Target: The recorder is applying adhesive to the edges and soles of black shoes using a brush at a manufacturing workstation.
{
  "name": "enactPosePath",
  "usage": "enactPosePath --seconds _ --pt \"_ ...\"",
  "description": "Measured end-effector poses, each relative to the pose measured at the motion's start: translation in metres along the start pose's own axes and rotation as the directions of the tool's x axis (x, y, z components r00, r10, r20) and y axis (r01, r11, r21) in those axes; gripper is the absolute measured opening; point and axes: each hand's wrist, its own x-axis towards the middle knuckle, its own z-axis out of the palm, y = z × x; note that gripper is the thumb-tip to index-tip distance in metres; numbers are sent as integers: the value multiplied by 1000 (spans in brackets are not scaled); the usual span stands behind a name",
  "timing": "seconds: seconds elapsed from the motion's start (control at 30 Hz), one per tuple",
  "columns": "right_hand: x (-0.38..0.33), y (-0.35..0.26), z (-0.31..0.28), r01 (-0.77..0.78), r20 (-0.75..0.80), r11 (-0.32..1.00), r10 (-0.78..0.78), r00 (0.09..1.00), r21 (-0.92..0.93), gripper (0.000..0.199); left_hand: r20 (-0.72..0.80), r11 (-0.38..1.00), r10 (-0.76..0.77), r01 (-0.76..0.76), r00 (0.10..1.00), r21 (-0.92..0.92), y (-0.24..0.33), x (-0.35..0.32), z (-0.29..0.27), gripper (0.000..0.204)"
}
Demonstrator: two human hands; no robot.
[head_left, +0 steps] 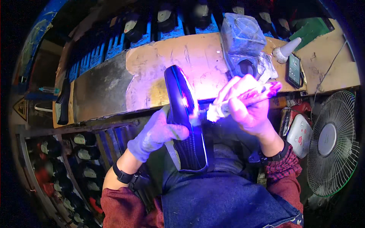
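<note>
The black shoe (186, 121) stands on end over the person's lap, near of the tabletop (182, 57), sole edge turned up and lit violet. The gloved left hand (154, 135) is closed round its left side near the middle, thumb lying across the upper. The right hand (247, 104) is closed on a brush (243, 99), its pale tip touching the shoe's edge. The shoe looks light, with a fairly stiff sole and a softer, glossy upper — probably slick, so a grip round the waist seems steadiest. A fan (331, 142) sits at right.
</note>
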Motion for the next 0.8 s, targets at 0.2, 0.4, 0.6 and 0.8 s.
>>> enactPosePath --seconds 0.2,0.4,0.6,0.8 --pt "-7 -11 -54 -190 -239 945 127 963 -265 14 -268 924 -28 -77 963 -374 -15 7 -2 43" --pt "9 12 -116 -219 -252 486 -4 968 -846 11 -472 823 163 -384 866 -419 -31 -12 46 58" --pt "-13 14 -127 -348 -457 743 65 887 -572 10 -311 775 63 -243 948 -584 -44 -16 47 61" --pt "-32 8 -62 -338 -407 905 215 888 -259 14 -345 887 103 -242 933 -392 -54 -3 47 53"
